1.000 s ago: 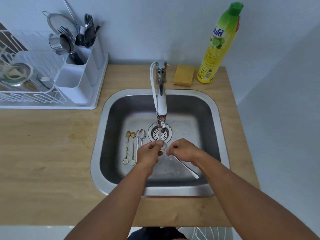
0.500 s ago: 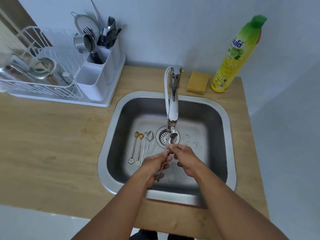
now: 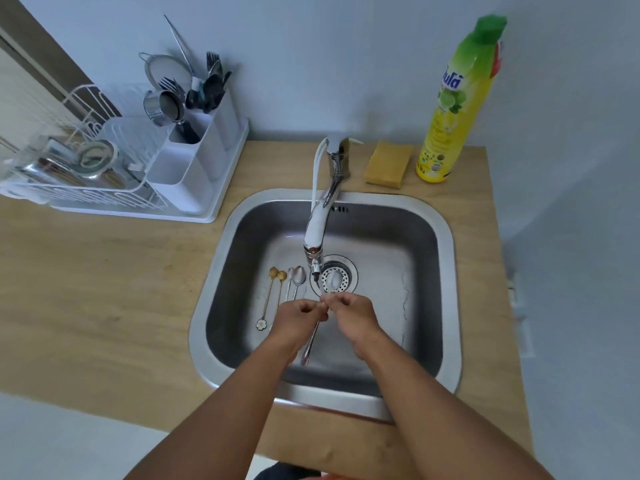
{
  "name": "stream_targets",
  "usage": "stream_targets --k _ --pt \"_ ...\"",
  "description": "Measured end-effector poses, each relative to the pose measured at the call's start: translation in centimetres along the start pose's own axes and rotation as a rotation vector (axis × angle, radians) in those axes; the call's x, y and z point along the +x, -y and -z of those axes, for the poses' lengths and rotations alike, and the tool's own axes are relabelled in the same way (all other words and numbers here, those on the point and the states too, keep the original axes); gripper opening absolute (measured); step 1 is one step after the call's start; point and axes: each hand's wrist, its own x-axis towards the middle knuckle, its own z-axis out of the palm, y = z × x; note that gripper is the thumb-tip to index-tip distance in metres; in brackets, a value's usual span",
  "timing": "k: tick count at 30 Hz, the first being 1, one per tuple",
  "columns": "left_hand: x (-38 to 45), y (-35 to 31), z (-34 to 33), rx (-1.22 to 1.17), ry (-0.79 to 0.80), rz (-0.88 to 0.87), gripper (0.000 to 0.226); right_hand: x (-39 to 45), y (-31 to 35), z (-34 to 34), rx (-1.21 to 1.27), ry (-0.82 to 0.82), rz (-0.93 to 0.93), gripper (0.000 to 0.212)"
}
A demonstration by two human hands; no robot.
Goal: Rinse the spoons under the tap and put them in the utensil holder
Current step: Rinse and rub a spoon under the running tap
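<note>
Over the steel sink (image 3: 446,237), my left hand (image 3: 299,318) grips a silver spoon (image 3: 309,344) whose handle points down toward me. My right hand (image 3: 353,315) pinches the spoon's bowl end under the tap (image 3: 317,233), where a thin stream of water falls. The bowl itself is hidden by my fingers. Several more spoons lie side by side on the sink floor at the left: two gold ones (image 3: 270,289) and silver ones (image 3: 297,278). The white utensil holder (image 3: 204,147) stands at the back left, with forks and dark utensils in it.
A white dish rack (image 3: 69,174) with metal items sits left of the holder. A yellow sponge (image 3: 389,163) and a tall yellow-green soap bottle (image 3: 453,102) stand behind the sink. The drain strainer (image 3: 334,278) is just beyond my hands. Wooden counter (image 3: 104,271) surrounds the sink.
The spoon went from my right hand, handle to the right, into my left hand with the handle pointing toward me. My view shifted right and back.
</note>
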Motion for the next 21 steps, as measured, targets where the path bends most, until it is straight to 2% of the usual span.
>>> stream_targets --k 3,8,13,16,21 --pt "-0.3 0.3 0.3 0.065 0.04 -0.035 0.017 0.5 1.2 0.2 0.013 -0.004 -0.005 0.012" --pt "-0.9 1.9 1.4 0.072 0.153 0.068 0.017 0.6 1.9 0.1 0.05 -0.044 -0.013 0.011" --pt "0.0 0.4 1.6 -0.053 0.099 0.12 0.023 -0.4 0.3 -1.6 0.091 -0.025 -0.074 0.012" --pt "0.1 0.1 1.5 -0.133 0.109 0.213 0.023 -0.8 0.2 -1.9 0.078 -0.034 -0.09 0.014" --pt "-0.5 0.6 2.0 -0.276 0.216 0.413 0.022 -0.3 1.7 -0.3 0.083 -0.069 -0.071 0.015"
